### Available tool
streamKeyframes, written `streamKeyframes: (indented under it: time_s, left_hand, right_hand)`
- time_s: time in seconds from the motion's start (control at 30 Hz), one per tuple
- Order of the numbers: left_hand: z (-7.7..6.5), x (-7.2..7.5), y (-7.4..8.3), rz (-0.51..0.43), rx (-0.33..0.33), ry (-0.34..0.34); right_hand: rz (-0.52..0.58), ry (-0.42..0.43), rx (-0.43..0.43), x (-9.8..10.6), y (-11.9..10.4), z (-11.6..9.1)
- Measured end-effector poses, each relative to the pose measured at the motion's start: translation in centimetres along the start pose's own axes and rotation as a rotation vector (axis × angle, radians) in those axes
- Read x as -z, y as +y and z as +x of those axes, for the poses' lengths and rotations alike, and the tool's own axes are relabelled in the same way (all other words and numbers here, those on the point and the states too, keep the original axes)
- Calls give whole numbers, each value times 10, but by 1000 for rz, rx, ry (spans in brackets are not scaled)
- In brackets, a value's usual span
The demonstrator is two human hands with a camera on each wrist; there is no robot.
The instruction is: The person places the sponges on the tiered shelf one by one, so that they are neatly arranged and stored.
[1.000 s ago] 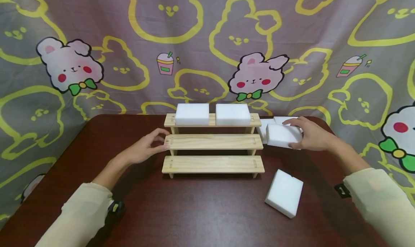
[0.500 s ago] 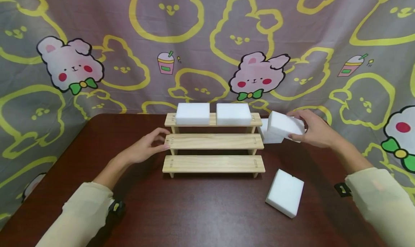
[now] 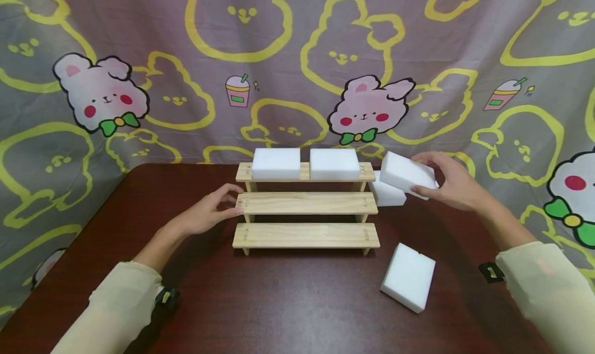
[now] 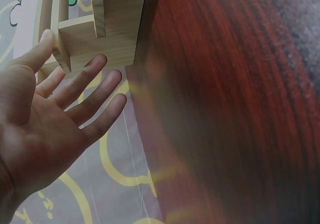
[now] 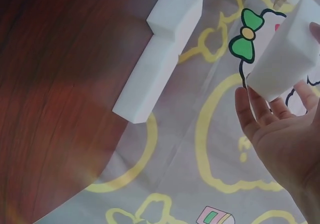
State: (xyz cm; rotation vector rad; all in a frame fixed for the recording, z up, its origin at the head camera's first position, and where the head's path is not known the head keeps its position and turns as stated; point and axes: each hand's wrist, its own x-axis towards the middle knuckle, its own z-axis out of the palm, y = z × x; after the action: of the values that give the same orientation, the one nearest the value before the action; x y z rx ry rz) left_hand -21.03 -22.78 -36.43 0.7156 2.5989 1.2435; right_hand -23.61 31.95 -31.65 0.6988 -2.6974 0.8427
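Note:
A three-tier wooden stand (image 3: pixel 307 203) stands on the dark table. At the left end of its middle tier, my left hand (image 3: pixel 211 209) pinches the board between thumb and index finger; the other fingers are spread loose in the left wrist view. My right hand (image 3: pixel 453 183) grips a white foam block (image 3: pixel 409 172) by its right end, tilted and raised off the table. Two white foam blocks, a left one (image 3: pixel 276 163) and a right one (image 3: pixel 334 163), sit side by side on the top tier.
Below the held block, more white foam blocks (image 3: pixel 389 193) lie at the stand's right; the right wrist view shows two of them (image 5: pixel 145 79) touching. Another foam block (image 3: pixel 409 276) lies nearer the front right. A patterned curtain (image 3: pixel 288 70) hangs behind the table (image 3: pixel 297 302).
My right hand has lifted the foam block up off the others and tilted it. My left hand has stayed at the stand's left end.

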Motion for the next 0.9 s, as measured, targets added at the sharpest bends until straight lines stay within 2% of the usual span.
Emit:
streamKeyframes:
  time_s: [0.27, 0.5, 0.73, 0.9]
  left_hand:
    - [0, -1, 0, -1, -7, 0]
    - [0, -1, 0, -2, 6, -1]
    - [1, -1, 0, -6, 1, 1]
    - [-1, -1, 1, -7, -2, -2]
  right_hand:
    - [-1, 23, 32, 0, -7, -3]
    - [108, 30, 106, -3, -14, -3]
    - [82, 19, 115, -8, -24, -4]
    - [90, 28, 177, -14, -29, -6]
